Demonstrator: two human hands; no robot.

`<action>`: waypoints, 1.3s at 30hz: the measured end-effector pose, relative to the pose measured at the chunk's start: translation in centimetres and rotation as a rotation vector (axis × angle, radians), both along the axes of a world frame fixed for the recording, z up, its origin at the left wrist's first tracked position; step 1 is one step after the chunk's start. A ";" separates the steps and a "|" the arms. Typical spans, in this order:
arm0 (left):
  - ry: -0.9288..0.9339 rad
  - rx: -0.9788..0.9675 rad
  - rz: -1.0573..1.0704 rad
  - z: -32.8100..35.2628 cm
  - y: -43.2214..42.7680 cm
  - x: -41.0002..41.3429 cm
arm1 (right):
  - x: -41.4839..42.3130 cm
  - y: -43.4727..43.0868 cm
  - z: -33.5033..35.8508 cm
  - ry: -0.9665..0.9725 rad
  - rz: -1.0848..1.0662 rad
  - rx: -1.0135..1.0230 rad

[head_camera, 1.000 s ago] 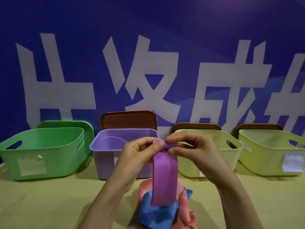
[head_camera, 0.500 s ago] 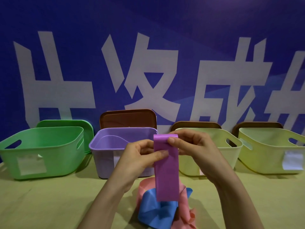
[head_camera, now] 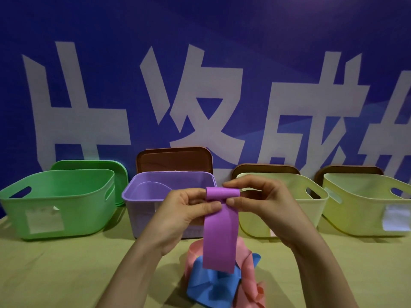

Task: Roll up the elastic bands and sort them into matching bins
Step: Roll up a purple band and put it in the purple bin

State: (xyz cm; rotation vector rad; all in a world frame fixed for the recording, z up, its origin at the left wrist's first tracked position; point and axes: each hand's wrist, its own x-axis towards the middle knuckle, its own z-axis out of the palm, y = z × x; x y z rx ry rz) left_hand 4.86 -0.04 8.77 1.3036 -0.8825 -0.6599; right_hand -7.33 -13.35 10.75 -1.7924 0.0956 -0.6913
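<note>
In front of the purple bin point(head_camera: 142, 192), we hold the purple band point(head_camera: 220, 236) by its curled top, left hand point(head_camera: 184, 210) and right hand point(head_camera: 264, 203) each pinching one side, tail hanging free. It looks light, thin and limp; gripping the roll's ends should keep it tight.

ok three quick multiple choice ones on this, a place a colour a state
1. The pink band and blue band lie: A in a bin B on the table C on a lid
2. The held band, between left hand and right hand, is: A blue B green C purple
3. The held band is: A fully rolled B rolled only at its top C lying flat

1 B, heaped on the table. 2 C, the strip is purple. 3 B, small coil on top, rest hangs straight.
</note>
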 end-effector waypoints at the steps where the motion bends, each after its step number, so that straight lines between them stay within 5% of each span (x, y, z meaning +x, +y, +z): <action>1: 0.015 -0.001 -0.011 0.0 0.0 0.1 | -0.1 0.1 0.1 -0.003 -0.005 -0.006; 11: 0.035 -0.055 0.063 0.0 -0.2 -0.3 | 0.2 0.5 0.1 -0.002 -0.096 -0.181; 17: 0.052 -0.045 0.008 -0.1 -0.4 -0.2 | -0.7 -0.4 0.3 0.089 0.092 -0.019; 22: 0.014 -0.091 -0.004 -0.1 -0.4 -0.3 | -0.2 -0.4 0.1 0.162 -0.031 -0.071; 32: 0.094 0.032 0.067 -0.4 -0.7 -0.6 | 0.4 -0.6 -0.4 -0.019 -0.081 -0.056; 39: 0.107 -0.050 0.103 -0.2 -0.9 -0.9 | 0.4 -0.4 -0.2 -0.109 -0.068 -0.139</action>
